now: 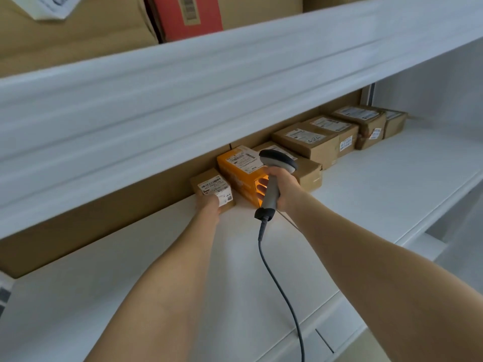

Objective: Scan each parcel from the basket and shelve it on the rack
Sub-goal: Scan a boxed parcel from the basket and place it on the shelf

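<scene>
A small brown parcel (213, 188) with a white label stands on the white rack shelf (366, 184), at the left end of a row of parcels along the back. My left hand (209, 206) holds its front lower corner. Beside it on the right stands an orange parcel (241, 173). My right hand (283, 188) grips the handle of a grey barcode scanner (271, 178), whose head rises in front of the orange parcel. Orange light glows on that parcel's near end. The scanner's dark cable (279, 283) hangs toward me.
Several more brown labelled parcels (308, 142) continue the row to the right. A white upper shelf edge (209, 82) juts out overhead, carrying large cardboard boxes and a red box (188, 17). Brown cardboard lines the shelf's back wall.
</scene>
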The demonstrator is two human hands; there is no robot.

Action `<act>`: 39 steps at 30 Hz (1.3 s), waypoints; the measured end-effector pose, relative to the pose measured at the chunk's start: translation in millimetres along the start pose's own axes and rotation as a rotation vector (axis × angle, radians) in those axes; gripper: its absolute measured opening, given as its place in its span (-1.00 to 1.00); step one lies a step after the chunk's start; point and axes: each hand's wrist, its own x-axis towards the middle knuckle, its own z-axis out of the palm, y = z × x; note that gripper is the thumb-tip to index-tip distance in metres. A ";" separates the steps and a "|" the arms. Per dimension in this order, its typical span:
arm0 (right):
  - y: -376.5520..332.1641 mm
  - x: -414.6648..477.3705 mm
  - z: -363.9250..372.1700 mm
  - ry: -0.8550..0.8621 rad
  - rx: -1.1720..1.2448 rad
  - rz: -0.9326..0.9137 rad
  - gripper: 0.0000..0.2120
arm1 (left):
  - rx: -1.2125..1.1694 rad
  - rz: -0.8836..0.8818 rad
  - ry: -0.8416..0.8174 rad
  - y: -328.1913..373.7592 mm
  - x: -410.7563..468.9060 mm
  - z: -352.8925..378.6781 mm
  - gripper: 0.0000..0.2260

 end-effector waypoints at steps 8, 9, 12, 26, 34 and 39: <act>-1.0 -7.4 -6.1 0.003 0.030 -0.016 -0.65 | 0.091 -0.016 -0.105 3.6 5.5 3.0 -0.59; -1.3 -9.6 -7.2 0.002 0.032 -0.018 -0.64 | 0.099 -0.030 -0.083 4.8 4.5 3.1 -0.62; -2.9 -18.2 -10.5 0.002 0.030 -0.033 -0.64 | 0.177 -0.025 0.032 10.5 1.4 3.6 -0.72; -22.4 -130.5 -143.6 0.066 0.177 -0.089 -0.79 | 0.396 0.092 -0.237 4.6 -173.5 114.1 -0.65; -19.4 -223.0 -304.9 0.321 0.426 -0.197 -0.95 | 0.507 0.116 -0.467 -65.2 -327.8 203.5 -0.65; -7.8 -278.2 -407.1 0.457 0.510 -0.254 -0.90 | 0.547 0.142 -0.632 -119.4 -419.5 259.2 -0.62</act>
